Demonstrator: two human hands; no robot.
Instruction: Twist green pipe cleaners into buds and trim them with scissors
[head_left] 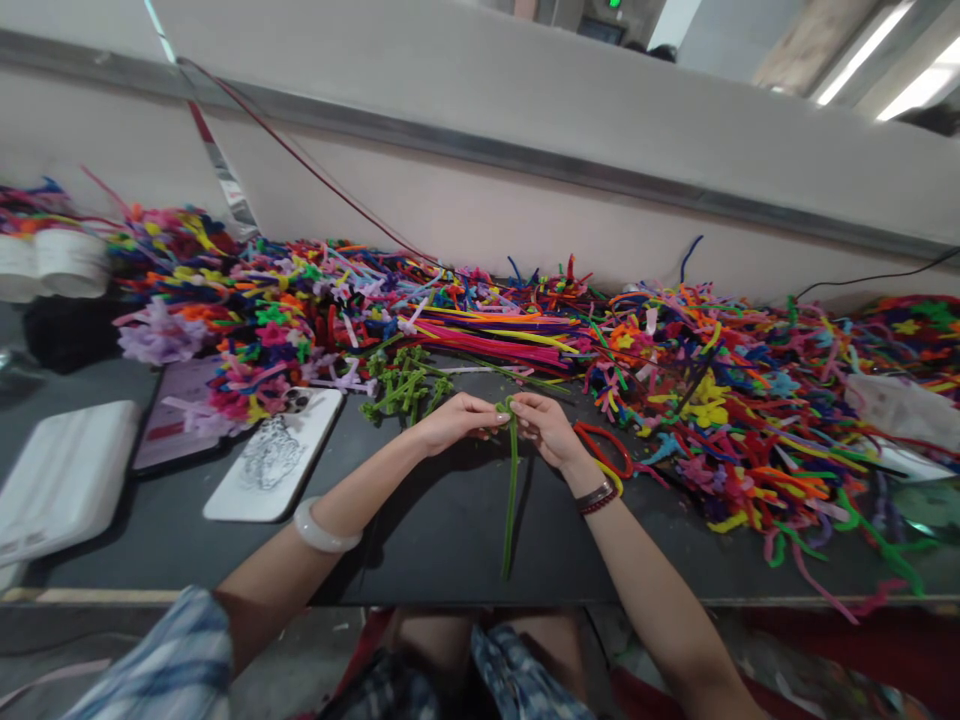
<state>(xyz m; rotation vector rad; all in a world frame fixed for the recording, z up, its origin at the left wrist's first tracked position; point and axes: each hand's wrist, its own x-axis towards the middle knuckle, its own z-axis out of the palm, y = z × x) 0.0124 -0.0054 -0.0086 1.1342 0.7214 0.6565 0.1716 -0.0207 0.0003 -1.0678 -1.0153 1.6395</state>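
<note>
Between my two hands, green pipe cleaners (511,500) hang down over the dark tabletop, with a small bent loop at their top. My left hand (463,420) pinches that top end from the left, thumb and fingertips together. From the right, my right hand (545,424) pinches the same spot, and the fingertips of both hands nearly meet. Just beyond my left hand lies a small heap of twisted green pipe cleaner pieces (407,385). Past my hands is a bundle of straight pipe cleaners (502,338) in pink, red, yellow and purple.
Mixed coloured pipe cleaner pieces (720,400) pile along the wall and down the right side. To the left lie a white phone (274,460), a purple-screened tablet (180,410) and a white case (67,475). White cups (73,262) stand at the far left. Red scissor handles (611,450) rest beside my right wrist.
</note>
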